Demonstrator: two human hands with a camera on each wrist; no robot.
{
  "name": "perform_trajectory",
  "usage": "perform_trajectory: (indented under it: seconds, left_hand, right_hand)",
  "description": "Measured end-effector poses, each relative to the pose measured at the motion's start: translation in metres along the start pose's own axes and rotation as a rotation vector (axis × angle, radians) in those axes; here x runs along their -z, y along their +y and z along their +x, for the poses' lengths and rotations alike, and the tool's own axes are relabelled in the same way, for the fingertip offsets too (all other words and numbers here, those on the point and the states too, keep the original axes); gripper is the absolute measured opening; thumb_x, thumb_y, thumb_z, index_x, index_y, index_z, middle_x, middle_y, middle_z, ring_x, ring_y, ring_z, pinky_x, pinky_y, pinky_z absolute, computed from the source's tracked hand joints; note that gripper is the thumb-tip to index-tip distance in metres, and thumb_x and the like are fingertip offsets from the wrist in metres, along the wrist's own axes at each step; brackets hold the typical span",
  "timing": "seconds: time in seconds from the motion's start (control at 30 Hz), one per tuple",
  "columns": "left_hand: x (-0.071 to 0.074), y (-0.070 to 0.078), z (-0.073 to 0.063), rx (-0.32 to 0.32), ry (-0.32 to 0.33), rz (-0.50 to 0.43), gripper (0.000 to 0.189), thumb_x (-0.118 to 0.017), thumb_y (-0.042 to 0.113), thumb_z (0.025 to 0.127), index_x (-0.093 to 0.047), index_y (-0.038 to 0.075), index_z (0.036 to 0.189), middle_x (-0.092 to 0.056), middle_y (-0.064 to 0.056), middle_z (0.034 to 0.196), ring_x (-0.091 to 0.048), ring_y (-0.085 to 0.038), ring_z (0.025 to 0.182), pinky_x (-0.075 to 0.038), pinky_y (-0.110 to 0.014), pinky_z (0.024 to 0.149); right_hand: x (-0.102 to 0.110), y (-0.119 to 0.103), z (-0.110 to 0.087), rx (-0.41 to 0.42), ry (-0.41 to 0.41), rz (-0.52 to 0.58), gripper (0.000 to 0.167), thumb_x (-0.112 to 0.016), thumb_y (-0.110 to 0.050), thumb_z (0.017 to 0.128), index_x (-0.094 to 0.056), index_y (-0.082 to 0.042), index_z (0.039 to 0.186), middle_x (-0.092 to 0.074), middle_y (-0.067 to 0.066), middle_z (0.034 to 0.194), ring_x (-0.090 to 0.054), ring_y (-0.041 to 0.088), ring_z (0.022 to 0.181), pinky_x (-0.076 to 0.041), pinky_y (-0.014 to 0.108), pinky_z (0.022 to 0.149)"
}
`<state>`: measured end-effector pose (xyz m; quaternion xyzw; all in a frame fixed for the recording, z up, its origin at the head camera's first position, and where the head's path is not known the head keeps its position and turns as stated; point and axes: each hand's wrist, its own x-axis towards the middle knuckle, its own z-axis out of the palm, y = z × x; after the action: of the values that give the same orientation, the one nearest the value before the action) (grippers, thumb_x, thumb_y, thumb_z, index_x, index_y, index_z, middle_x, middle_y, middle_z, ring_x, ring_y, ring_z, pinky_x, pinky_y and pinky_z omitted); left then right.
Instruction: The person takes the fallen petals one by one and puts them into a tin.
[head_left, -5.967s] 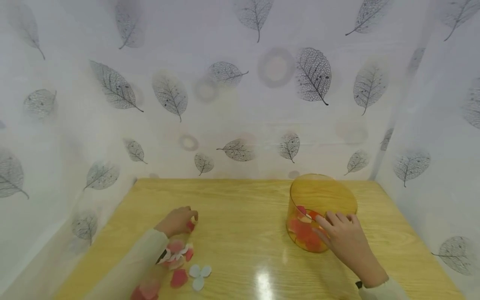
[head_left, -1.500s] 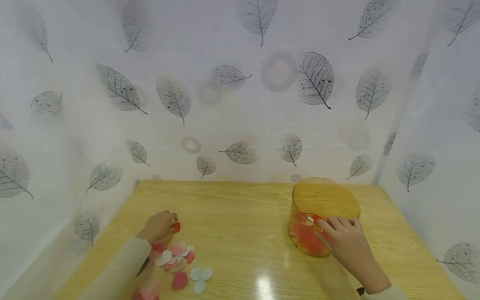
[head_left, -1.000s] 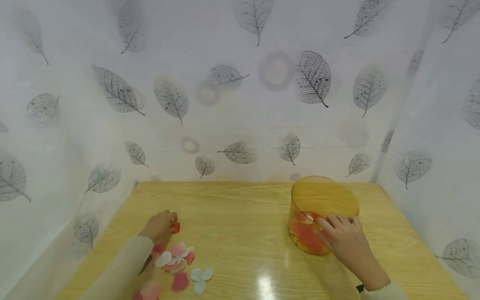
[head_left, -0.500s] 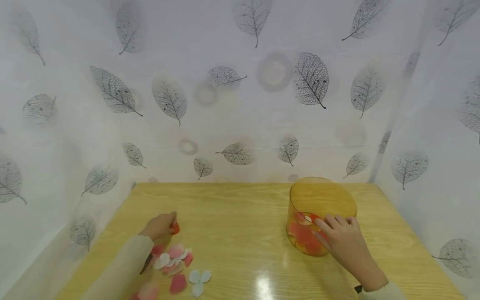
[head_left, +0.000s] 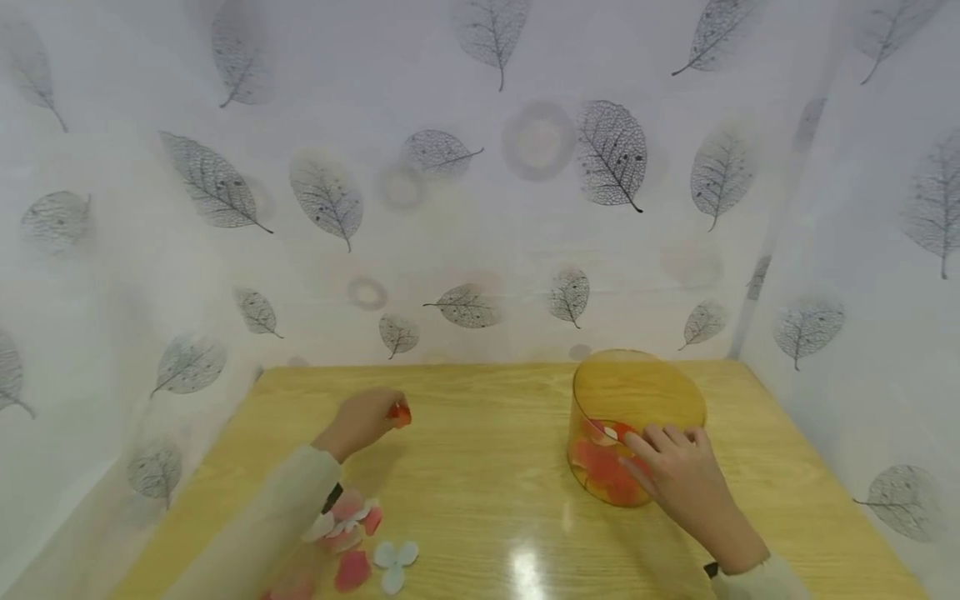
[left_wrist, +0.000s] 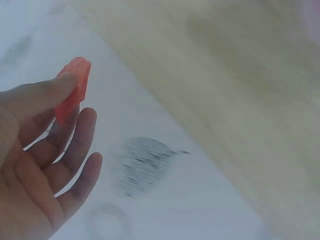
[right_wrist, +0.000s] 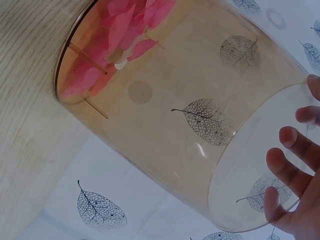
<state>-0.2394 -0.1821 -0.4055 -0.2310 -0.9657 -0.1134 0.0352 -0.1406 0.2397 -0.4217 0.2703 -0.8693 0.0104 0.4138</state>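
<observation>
My left hand (head_left: 365, 421) is raised over the left half of the table, pinching a small red petal (left_wrist: 75, 90) between thumb and index finger; its other fingers are loosely bent. At right stands a clear amber container (head_left: 637, 379), wide-mouthed, with pink and red petals (head_left: 603, 467) in its bottom. My right hand (head_left: 686, 483) is at its near rim, thumb and index finger on the edge. The right wrist view shows those petals (left_wrist: 75, 90) no part of; there the container (right_wrist: 165, 125) appears side-on, with the other right fingers (right_wrist: 287, 167) spread at its mouth.
Below my left forearm lies a loose pile of pink and white petals (head_left: 345, 525). A dark pink petal (head_left: 352, 571) and a white three-lobed petal (head_left: 394, 567) lie beside it. Leaf-patterned white sheeting (head_left: 480, 208) walls the wooden table (head_left: 480, 467) at the back and sides.
My left hand has risen off the table and moved right and away from me, carrying the red petal. Six seconds ago it held a pinker petal. My right hand stays at the rim.
</observation>
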Motion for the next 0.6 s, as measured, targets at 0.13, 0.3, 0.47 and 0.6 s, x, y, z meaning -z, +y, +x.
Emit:
perform_trajectory:
  seconds: [0.13,0.3,0.47,0.6]
  left_hand:
    - [0.008,0.040,0.023,-0.091,0.033,0.015,0.014,-0.074,0.019,0.079,-0.065,0.013,0.087,-0.067,0.002,0.080,-0.060,-0.012,0.069,-0.049,-0.028,0.062]
    - [0.016,0.089,0.054,-0.221,0.053,0.007,0.010,-0.071,0.024,0.083,-0.066,0.015,0.085,-0.067,0.003,0.078,-0.059,-0.010,0.067,-0.048,-0.027,0.062]
    - [0.023,0.135,0.084,-0.316,0.046,0.036,0.011,-0.066,0.025,0.087,-0.068,0.014,0.086,-0.068,0.002,0.080,-0.061,-0.011,0.069,-0.050,-0.026,0.064]
    - [0.026,0.171,0.105,-0.345,0.049,0.062,0.013,-0.064,0.028,0.089,-0.069,0.016,0.088,-0.069,0.004,0.081,-0.062,-0.009,0.069,-0.049,-0.022,0.064]
  right_hand:
    - [0.001,0.000,0.000,-0.003,-0.009,-0.004,0.054,-0.020,-0.052,0.100,-0.058,-0.016,0.085,-0.050,0.000,0.066,-0.050,0.020,0.058,-0.035,0.041,0.057]
    - [0.002,0.001,-0.001,-0.014,-0.021,-0.009,0.054,-0.020,-0.052,0.100,-0.058,-0.016,0.085,-0.050,0.000,0.067,-0.052,0.021,0.059,-0.035,0.040,0.058]
    - [0.001,0.002,-0.001,-0.011,-0.026,-0.009,0.054,-0.019,-0.052,0.100,-0.056,-0.016,0.085,-0.049,-0.001,0.067,-0.049,0.019,0.058,-0.032,0.038,0.058]
    - [0.000,0.002,-0.003,-0.013,-0.030,-0.012,0.054,-0.019,-0.052,0.100,-0.055,-0.016,0.084,-0.048,-0.001,0.067,-0.048,0.019,0.058,-0.031,0.038,0.058]
